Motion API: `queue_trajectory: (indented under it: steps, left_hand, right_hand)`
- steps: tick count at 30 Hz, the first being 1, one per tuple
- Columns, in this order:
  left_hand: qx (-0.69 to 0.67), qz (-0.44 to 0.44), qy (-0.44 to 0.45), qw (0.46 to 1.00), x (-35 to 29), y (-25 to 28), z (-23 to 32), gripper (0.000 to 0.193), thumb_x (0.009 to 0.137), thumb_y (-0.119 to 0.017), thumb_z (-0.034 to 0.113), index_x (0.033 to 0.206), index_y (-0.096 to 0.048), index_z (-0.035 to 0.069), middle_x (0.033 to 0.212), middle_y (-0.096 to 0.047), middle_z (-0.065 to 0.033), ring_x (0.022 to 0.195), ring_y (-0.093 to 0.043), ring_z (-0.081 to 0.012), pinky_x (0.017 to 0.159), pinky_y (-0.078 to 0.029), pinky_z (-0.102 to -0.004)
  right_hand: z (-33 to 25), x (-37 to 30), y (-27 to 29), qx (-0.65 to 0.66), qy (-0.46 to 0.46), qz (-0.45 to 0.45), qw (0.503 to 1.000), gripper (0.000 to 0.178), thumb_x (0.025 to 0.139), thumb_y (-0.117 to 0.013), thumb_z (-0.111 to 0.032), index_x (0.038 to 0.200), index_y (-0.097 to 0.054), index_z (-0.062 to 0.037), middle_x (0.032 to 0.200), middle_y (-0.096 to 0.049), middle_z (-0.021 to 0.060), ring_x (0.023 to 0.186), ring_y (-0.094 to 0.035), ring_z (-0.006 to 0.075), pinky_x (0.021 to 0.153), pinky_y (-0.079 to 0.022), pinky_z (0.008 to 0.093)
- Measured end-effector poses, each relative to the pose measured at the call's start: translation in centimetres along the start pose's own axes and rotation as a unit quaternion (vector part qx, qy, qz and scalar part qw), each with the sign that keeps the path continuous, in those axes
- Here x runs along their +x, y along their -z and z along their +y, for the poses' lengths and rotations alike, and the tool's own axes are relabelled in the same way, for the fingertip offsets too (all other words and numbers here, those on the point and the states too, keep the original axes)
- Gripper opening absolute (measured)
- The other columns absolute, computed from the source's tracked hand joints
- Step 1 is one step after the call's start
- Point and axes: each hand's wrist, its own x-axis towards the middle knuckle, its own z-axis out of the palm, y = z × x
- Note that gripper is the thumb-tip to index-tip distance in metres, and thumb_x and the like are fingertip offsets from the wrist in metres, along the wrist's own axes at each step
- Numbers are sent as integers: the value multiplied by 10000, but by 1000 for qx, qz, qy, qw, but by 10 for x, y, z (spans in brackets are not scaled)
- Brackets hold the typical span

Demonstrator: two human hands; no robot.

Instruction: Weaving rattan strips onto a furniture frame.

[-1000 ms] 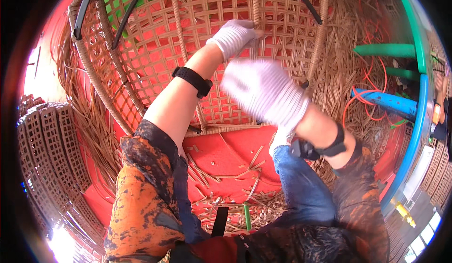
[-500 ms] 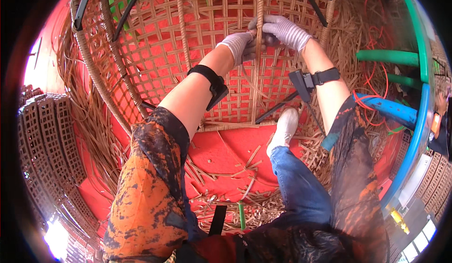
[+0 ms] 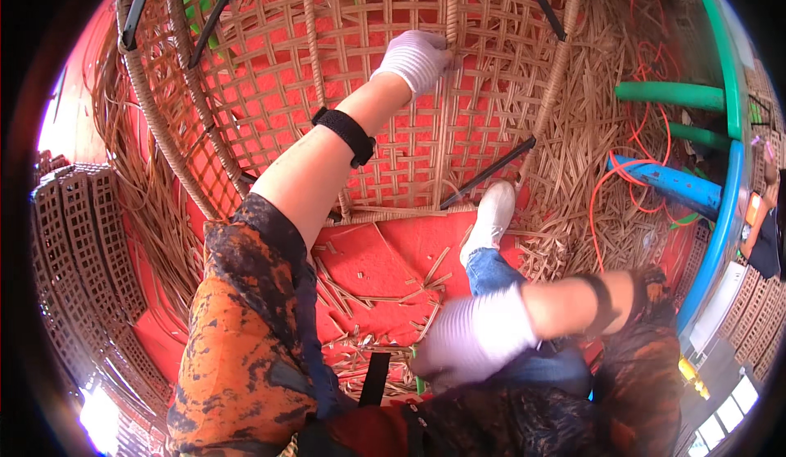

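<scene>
A large brown woven wicker frame [image 3: 377,138], with wrapped ribs running through its open weave, stands in front of me. My left hand [image 3: 416,57], in a striped white and grey glove, is closed at the wrapped rib [image 3: 452,15] right of the middle; its fingertips are partly hidden. My right hand [image 3: 471,342], gloved alike, is down by my lap and smeared by motion. Its fingers lie beside a thin upright green stick [image 3: 420,385]; whether they touch it does not show. A black strap [image 3: 375,379] lies left of that hand.
Loose cane strips [image 3: 589,138] are heaped on the right, and longer ones [image 3: 147,203] hang at left. Stacked woven panels [image 3: 86,244] stand far left. A blue and green tubular frame [image 3: 725,203] with a red cord [image 3: 602,211] borders the right. Scraps litter the red floor [image 3: 377,269].
My right hand has left the rib and moved down toward my lap, beside the green stick. The left hand has shifted slightly upward and stays at the rib.
</scene>
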Motion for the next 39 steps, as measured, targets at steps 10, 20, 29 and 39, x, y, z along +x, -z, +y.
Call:
queue_trajectory:
  steps: [10, 20, 29, 39]
  left_hand:
    - [-451, 11, 139, 882, -5, -16, -18, 280, 895, -617, 210, 1111, -608, 32, 840, -653, -51, 692, -627, -140, 614, -535, -270]
    - [-491, -47, 151, 856, 3, -25, -29, 161, 915, -570, 178, 987, -613, 41, 760, -603, -25, 631, -574, -120, 540, -473, -251]
    - [-114, -87, 78, 987, 31, -12, -22, 100, 859, -549, 49, 902, -640, 55, 792, -630, -21, 669, -581, -117, 561, -481, -251]
    - [-281, -5, 92, 955, 6, -26, -17, 232, 900, -605, 198, 1087, -630, 62, 836, -688, -31, 718, -630, -85, 643, -503, -247]
  right_hand:
    - [169, -39, 211, -18, -256, 565, 784, 269, 891, -527, -235, 1098, -627, -96, 815, -649, 63, 631, -590, 192, 612, -504, 303]
    - [166, -37, 232, -60, -235, 464, 852, 276, 864, -551, -230, 1066, -631, -60, 806, -655, 90, 684, -601, 192, 666, -504, 323]
    - [100, -76, 137, -288, -153, 475, 817, 251, 884, -551, -244, 826, -618, -9, 743, -534, 136, 685, -529, 287, 653, -421, 383]
    - [149, -312, -240, 321, -570, 616, 438, 219, 919, -544, -287, 865, -613, -87, 658, -487, 3, 593, -488, 126, 526, -388, 307]
